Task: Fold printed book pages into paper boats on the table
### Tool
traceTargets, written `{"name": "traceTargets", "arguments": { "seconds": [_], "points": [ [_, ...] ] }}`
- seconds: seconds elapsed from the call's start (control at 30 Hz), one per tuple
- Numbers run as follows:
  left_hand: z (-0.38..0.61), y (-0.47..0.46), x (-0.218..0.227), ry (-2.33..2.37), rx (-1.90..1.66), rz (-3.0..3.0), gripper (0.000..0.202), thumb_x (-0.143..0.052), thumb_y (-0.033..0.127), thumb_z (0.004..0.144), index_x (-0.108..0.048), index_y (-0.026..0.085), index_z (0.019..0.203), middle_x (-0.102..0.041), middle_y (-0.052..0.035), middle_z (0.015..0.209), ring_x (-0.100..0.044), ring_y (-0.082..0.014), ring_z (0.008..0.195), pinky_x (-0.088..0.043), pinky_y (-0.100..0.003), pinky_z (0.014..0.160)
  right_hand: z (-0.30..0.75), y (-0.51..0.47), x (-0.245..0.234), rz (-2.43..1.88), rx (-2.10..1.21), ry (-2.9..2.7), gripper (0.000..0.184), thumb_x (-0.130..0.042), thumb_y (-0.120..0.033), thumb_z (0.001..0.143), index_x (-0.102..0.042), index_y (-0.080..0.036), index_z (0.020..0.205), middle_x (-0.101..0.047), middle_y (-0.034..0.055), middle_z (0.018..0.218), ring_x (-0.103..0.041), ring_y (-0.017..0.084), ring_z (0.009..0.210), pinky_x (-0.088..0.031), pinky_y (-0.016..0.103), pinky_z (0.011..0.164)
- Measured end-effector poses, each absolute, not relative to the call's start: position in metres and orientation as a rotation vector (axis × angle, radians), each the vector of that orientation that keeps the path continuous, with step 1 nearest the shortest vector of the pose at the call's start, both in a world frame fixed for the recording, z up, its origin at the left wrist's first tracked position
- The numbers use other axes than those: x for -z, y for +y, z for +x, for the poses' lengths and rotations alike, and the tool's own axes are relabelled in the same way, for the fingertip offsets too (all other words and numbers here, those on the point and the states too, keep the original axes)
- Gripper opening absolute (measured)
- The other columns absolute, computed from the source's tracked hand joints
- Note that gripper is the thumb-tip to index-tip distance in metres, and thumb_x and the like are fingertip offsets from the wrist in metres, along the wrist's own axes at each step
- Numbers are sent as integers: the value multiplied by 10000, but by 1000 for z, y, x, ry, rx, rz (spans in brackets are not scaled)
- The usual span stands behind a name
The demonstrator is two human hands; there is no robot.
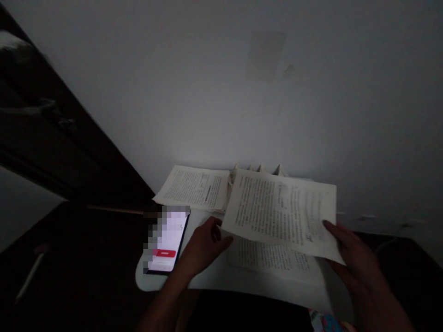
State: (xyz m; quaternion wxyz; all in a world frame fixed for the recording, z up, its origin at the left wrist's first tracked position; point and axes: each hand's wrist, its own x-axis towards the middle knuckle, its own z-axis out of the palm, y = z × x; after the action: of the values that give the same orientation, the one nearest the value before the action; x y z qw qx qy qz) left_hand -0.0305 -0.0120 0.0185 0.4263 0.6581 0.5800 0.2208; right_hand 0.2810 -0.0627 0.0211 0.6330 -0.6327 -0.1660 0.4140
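My right hand (356, 253) grips the right edge of a printed sheet of paper (263, 207), thumb on top and fingers underneath. The sheet is raised and tilted above another printed page (270, 257) on the small white table (214, 272). Beside the raised sheet's lower left corner is my left hand (209, 242), its fingers bent and its thumb apart from them, with nothing visible in between. A stack of printed pages (197, 186) lies at the back left of the table. Several folded paper points (279, 169) stick up behind the raised sheet.
A lit phone (169, 244) lies on the table's left side, close to my left forearm. The pale wall (207, 92) rises right behind the table. A dark door (51, 106) stands at the left. Patterned fabric (328, 321) shows below the table's front edge.
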Motion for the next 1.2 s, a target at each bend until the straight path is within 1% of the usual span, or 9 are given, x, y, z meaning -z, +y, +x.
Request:
{"name": "traceTargets", "arguments": {
  "seconds": [0.07,0.17,0.33,0.43,0.53,0.67,0.83,1.03,1.2],
  "points": [
    [-38,-15,-25,1139,-609,1382,368,-683,364,663,-555,152,934,-625,-56,809,-576,-154,639,-424,-248,516,252,-50,-30,-1432,-1068,-305,348,-768,-250,536,-664,-207,866,-706,11,718,-650,196,606,-519,259,452],
    [-43,-19,-29,911,-856,993,373,-642,355,723,-559,111,992,-634,-108,850,-609,-182,675,-459,-259,499,214,-33,-35,-1344,-1206,-306,337,-763,-260,580,-665,-196,896,-714,8,717,-663,192,631,-537,259,503],
    [-46,-14,-26,1022,-1199,636,474,-645,227,727,-476,146,1162,-638,-121,980,-641,-190,657,-527,-290,487,168,-7,-28,-1148,-1433,-400,319,-714,-256,646,-654,-176,949,-725,48,835,-670,242,816,-553,342,669],
    [-65,2,-25,1104,-1270,598,417,-609,156,737,-494,135,1138,-650,-119,958,-650,-196,649,-549,-287,465,148,6,-29,-1027,-1534,-532,308,-665,-298,704,-644,-198,995,-716,53,922,-651,252,899,-535,362,731],
    [-100,25,-25,1293,-1366,577,301,-580,86,742,-542,109,1040,-658,-103,896,-640,-159,592,-557,-257,450,136,14,-33,-929,-1605,-610,339,-627,-340,744,-608,-199,1053,-705,78,964,-653,267,894,-525,391,722],
    [-147,49,-20,1438,-1373,550,269,-541,44,761,-537,96,1025,-660,-96,825,-644,-152,553,-559,-244,438,134,15,-32,-964,-1589,-596,369,-625,-375,748,-588,-185,1062,-696,110,980,-660,280,868,-513,398,706],
    [-151,66,-10,1348,-1297,569,265,-505,36,787,-510,77,1048,-663,-112,805,-668,-184,580,-559,-238,439,143,3,-23,-1024,-1549,-631,366,-639,-417,733,-617,-178,1010,-686,121,1009,-652,284,893,-499,396,724],
    [-121,82,-11,1296,-1178,566,180,-493,54,802,-523,24,977,-658,-135,728,-671,-205,589,-590,-302,544,165,-14,-21,-1092,-1455,-679,316,-663,-414,719,-662,-189,941,-683,111,1029,-652,266,888,-487,382,735],
    [-119,74,-20,1417,-1167,737,173,-480,138,841,-500,61,994,-642,-121,792,-663,-193,689,-578,-345,659,183,-28,-27,-1134,-1395,-662,314,-660,-438,715,-674,-193,911,-688,113,1015,-647,280,898,-479,383,739]
  ]
}}
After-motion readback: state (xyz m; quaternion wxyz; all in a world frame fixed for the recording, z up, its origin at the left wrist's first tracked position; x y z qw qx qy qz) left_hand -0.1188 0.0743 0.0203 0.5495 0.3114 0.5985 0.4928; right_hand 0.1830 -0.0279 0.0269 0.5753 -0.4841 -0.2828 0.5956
